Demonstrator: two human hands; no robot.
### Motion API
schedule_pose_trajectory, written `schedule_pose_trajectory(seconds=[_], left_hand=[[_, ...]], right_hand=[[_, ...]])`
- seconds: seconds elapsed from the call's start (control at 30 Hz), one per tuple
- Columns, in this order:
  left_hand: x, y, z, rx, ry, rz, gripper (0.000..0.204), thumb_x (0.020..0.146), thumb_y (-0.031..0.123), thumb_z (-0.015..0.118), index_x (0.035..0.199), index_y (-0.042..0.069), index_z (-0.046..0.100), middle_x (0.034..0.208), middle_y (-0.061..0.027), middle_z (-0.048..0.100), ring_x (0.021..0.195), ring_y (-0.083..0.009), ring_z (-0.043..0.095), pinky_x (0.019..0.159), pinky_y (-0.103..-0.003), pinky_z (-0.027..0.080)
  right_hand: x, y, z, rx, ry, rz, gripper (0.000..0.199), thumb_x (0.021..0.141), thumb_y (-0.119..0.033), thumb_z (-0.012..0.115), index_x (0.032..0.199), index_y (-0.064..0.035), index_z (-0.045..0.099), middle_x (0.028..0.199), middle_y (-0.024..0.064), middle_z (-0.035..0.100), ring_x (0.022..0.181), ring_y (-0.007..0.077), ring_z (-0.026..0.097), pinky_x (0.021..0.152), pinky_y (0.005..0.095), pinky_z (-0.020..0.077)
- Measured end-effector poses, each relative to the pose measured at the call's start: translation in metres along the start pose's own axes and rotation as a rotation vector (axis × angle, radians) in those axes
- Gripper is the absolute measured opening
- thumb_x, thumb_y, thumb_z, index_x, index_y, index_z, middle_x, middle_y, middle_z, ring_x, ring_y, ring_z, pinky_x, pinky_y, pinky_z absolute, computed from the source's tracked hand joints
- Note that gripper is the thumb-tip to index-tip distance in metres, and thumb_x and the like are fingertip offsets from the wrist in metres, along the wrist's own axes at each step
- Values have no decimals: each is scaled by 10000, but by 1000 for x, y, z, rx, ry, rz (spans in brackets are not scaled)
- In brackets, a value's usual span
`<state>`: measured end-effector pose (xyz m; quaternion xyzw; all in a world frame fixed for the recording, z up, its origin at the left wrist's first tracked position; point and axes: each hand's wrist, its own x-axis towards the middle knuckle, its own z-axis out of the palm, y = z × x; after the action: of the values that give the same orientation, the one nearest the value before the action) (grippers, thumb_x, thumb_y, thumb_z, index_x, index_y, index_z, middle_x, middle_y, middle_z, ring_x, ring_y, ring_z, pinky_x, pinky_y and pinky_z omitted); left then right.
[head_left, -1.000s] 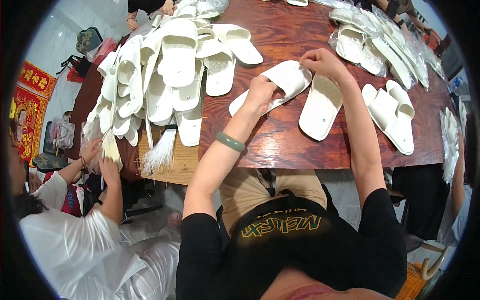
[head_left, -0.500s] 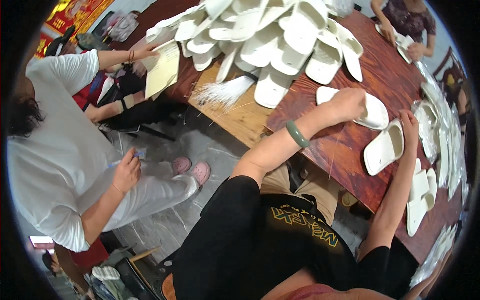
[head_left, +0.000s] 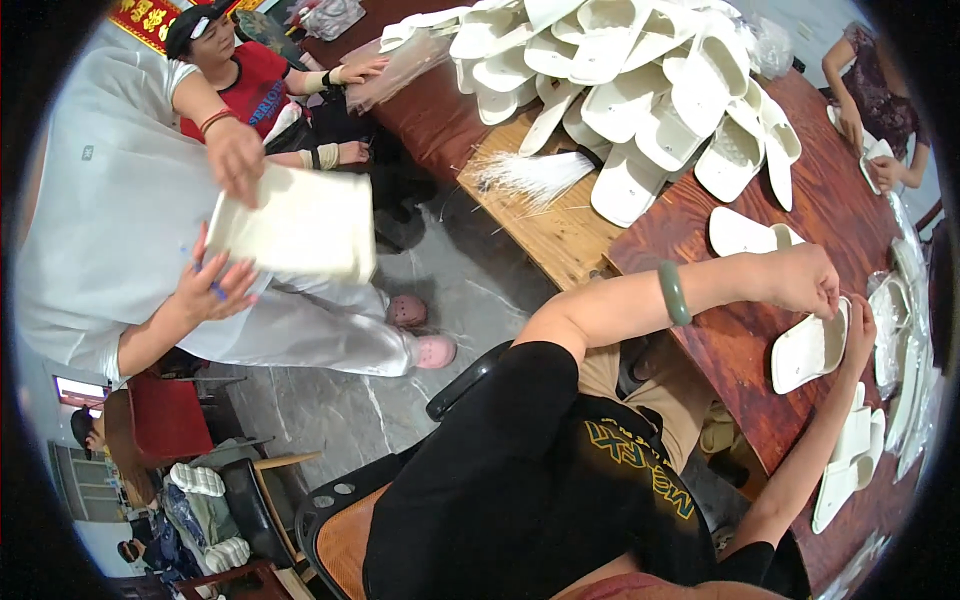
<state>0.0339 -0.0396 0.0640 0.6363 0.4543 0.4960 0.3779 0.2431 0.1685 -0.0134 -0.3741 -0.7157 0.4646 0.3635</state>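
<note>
A white slipper (head_left: 803, 352) lies on the dark red-brown table (head_left: 740, 350) at the right. My left hand (head_left: 800, 280), with a green bangle (head_left: 675, 292) on its wrist, is closed, its fingertips pinching the slipper's strap. My right hand (head_left: 858, 335) comes from below and grips the same slipper's far edge; most of that hand is hidden behind the slipper. A second white slipper (head_left: 745, 232) lies just beyond my left hand.
A heap of white slippers (head_left: 650, 80) fills the table's far end. A bundle of thin white strands (head_left: 530, 175) lies on a light wooden top (head_left: 560, 235). A seated person in white holds a flat white pack (head_left: 295, 225). More slippers (head_left: 845, 460) lie at the right.
The view has swung further left and down. Both hands stay at the slipper. The person in white now holds a flat white pack in both hands.
</note>
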Motion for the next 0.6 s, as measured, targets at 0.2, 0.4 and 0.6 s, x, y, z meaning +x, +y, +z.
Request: schedule_pose_trajectory(seconds=[0.2, 0.4, 0.6], left_hand=[[3, 6, 6, 522, 129, 157, 162, 698, 181, 694, 729, 22, 689, 670, -84, 661, 655, -215, 634, 629, -351, 477], [30, -12, 4, 829, 518, 773, 171, 682, 205, 716, 759, 53, 708, 672, -77, 659, 662, -221, 625, 641, -340, 469], [52, -31, 14, 36, 6, 187, 176, 718, 174, 711, 789, 13, 701, 704, -87, 672, 647, -132, 614, 616, -262, 470]], right_hand=[[0, -18, 3, 181, 80, -150, 210, 919, -175, 529, 1017, -2, 598, 941, 25, 591, 828, 76, 540, 704, 218, 444], [-45, -80, 20, 192, -162, -398, 165, 925, -94, 522, 1057, -4, 560, 1015, 36, 549, 924, 113, 528, 842, 226, 403], [-58, -83, 24, 41, -134, -379, 172, 943, -76, 483, 1067, 13, 562, 1016, 44, 534, 959, 121, 511, 874, 232, 379]])
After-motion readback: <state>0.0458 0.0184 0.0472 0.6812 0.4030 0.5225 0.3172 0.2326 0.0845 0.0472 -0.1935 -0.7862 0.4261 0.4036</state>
